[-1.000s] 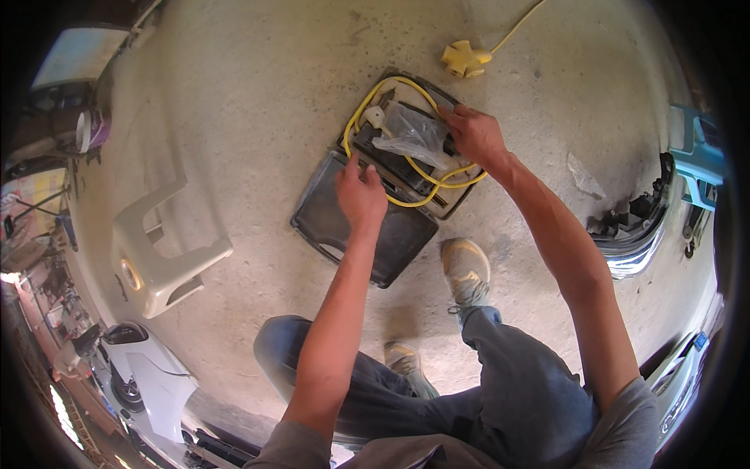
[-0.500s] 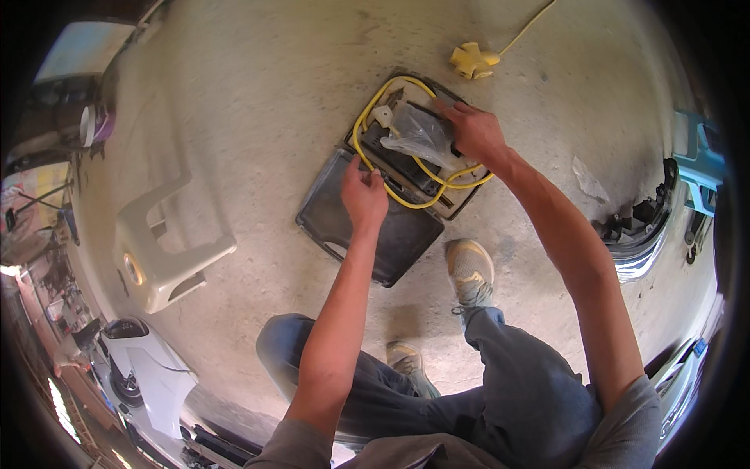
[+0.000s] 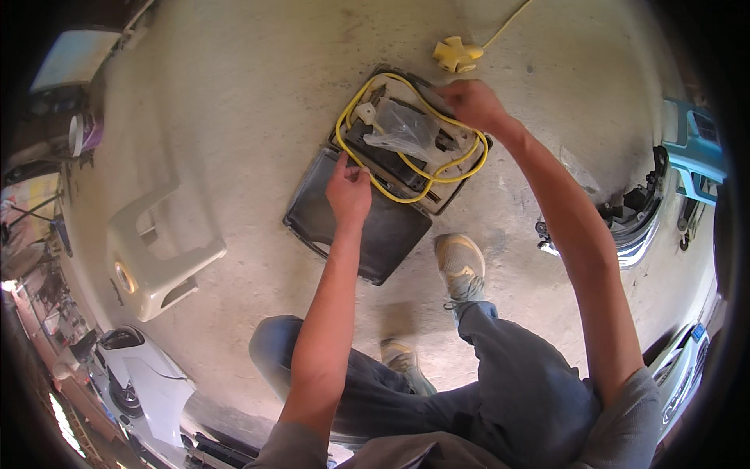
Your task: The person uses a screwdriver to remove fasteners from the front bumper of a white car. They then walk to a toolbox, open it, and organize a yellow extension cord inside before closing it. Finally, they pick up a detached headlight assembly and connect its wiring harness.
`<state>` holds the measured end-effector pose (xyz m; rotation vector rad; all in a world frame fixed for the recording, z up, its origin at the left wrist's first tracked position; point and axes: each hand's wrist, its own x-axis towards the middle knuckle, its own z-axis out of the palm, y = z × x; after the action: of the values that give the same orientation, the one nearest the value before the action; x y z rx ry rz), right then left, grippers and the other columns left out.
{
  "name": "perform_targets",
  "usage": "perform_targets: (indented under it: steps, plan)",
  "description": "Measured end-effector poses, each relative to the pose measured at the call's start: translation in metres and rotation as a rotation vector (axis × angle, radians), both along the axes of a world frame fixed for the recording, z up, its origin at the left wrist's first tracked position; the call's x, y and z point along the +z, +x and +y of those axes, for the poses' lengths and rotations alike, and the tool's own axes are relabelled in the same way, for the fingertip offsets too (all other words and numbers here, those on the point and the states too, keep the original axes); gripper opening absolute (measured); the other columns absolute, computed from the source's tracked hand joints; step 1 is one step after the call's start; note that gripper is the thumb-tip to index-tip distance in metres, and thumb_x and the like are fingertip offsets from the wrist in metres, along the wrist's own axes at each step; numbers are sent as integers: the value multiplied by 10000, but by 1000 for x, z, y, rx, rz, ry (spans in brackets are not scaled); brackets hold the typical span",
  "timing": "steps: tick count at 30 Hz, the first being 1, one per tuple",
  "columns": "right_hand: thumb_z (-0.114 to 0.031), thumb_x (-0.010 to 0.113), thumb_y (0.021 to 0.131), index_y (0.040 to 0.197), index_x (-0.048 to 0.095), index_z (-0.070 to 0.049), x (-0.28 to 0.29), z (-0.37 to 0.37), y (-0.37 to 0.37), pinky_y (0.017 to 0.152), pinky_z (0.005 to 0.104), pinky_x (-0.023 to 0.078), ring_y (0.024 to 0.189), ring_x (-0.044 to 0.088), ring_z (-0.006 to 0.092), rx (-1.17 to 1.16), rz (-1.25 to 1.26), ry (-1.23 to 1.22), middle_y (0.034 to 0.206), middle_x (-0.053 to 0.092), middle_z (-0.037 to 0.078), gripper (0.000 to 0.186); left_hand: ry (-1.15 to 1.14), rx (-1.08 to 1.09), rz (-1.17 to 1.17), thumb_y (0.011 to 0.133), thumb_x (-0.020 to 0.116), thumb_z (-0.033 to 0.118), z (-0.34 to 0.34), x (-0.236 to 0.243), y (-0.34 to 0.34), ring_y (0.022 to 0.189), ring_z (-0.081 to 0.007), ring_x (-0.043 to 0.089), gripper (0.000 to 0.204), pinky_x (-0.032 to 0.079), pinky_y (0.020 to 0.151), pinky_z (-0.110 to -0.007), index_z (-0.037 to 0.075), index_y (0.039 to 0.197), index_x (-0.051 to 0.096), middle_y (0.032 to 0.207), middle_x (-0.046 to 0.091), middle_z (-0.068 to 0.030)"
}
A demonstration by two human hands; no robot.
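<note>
Currently, my left hand is at the near-left side of the yellow cable, my right hand by the black case's far edge. Cable loops between them. I cannot tell whether either pinches, nor read any lettering.

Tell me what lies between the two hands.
Between the left hand and the right hand, the head view shows the looped yellow cable and a clear plastic bag over the open black case.
</note>
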<state>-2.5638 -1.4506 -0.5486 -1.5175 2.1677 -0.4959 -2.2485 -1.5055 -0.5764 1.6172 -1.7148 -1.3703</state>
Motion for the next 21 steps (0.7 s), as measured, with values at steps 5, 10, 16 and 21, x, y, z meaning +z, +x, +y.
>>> perform_targets:
  steps: [5, 10, 16, 21]
  plan:
    - [-178, 650, 886, 1190, 768, -143, -12, 57, -39, 806, 400, 559, 881, 726, 345, -334, -266, 2, 965, 757, 182, 327, 109, -109, -105, 897, 740, 142, -4, 8, 3, 692, -128, 650, 685, 528, 708, -298, 8, 1521, 494, 758, 692, -43]
    - [-190, 694, 886, 1076, 777, -121, -11, 84, -3, 804, 428, 547, 896, 698, 362, -177, -113, 14, 963, 722, 152, 218, 149, -146, -78, 888, 754, 144, -4, 9, 8, 680, -128, 641, 764, 529, 686, -301, 0, 1562, 424, 746, 675, -43]
    - [-206, 723, 881, 1055, 720, -80, -26, 84, 4, 798, 445, 541, 915, 682, 373, -332, -74, -57, 986, 703, 169, 215, 149, -194, -12, 935, 696, 38, 7, 5, 6, 671, -90, 595, 850, 519, 652, -255, -3, 1638, 219, 761, 652, -26]
    - [-281, 737, 906, 1117, 682, -76, -16, 67, 11, 797, 459, 545, 919, 687, 385, -440, -58, 123, 1028, 700, 199, 299, 154, -143, -8, 942, 696, 52, 10, 6, 6, 656, -91, 598, 844, 519, 654, -262, 10, 1641, 224, 749, 651, -29]
